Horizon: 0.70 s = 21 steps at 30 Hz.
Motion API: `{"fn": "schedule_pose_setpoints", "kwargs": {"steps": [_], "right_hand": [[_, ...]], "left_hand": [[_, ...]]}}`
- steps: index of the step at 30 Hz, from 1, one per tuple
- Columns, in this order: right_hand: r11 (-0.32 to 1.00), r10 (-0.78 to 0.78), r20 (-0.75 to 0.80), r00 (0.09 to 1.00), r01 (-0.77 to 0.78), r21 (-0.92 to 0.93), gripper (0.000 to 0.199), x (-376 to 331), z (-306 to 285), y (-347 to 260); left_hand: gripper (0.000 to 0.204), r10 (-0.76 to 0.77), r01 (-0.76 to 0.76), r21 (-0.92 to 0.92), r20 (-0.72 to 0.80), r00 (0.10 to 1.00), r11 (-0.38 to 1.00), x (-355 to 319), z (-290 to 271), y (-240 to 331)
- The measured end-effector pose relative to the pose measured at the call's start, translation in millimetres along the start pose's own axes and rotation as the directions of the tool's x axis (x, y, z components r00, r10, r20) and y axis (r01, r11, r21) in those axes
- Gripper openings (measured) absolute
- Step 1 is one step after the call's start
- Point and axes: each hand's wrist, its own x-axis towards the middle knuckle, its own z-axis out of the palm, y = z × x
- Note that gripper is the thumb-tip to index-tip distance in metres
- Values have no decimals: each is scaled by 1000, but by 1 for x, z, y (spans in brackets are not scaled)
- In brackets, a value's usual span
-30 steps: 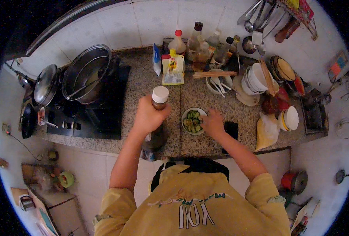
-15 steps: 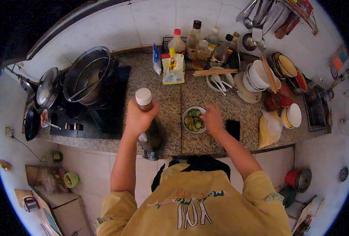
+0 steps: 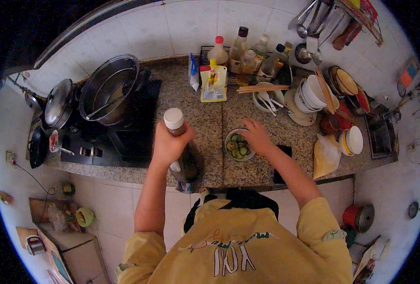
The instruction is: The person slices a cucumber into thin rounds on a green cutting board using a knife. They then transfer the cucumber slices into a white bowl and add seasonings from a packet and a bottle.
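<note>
My left hand [image 3: 170, 144] is wrapped round the neck of a tall dark bottle [image 3: 187, 163] with a white cap [image 3: 174, 118]. The bottle is near the counter's front edge. To its right sits a small bowl [image 3: 227, 152] holding sliced cucumber [image 3: 238, 146]. My right hand [image 3: 257, 137] is over the upper right rim of this bowl, its fingers partly stretched and apart, with nothing visible in them. Whether the fingertips touch the rim is unclear.
Behind are a yellow-and-white pouch [image 3: 213, 85], several sauce bottles [image 3: 240, 43] and a bowl with chopsticks and spoons [image 3: 262, 104]. A large pot [image 3: 106, 94] stands on the stove at left. Stacked white bowls [image 3: 309, 93] and a yellow-filled bag [image 3: 327, 156] stand at right.
My right hand has shifted up along the bowl, its fingers now reaching farther over the far side of the rim. The left hand stays on the bottle. The whole view has shifted slightly.
</note>
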Motion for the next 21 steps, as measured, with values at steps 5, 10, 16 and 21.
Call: {"fn": "schedule_pose_setpoints", "kwargs": {"steps": [5, 10, 16, 21], "right_hand": [[999, -5, 13, 1000, 5, -39, 27, 4, 20, 18], [996, 46, -73, 996, -40, 78, 16, 0, 9, 5], [987, -4, -132, 991, 25, 160, 14, -10, -18, -23], [974, 184, -237, 954, -145, 172, 13, -13, -20, -18]], "left_hand": [[9, 2, -1, -22, 28, 1000, 1000, -1, -6, -5], [13, 9, -11, 24, 47, 999, 1000, 0, -11, -5], [11, 50, -50, 0, 58, 997, 999, 3, -13, -8], [10, 24, -25, 14, 49, 999, 1000, 4, -13, -3]]}}
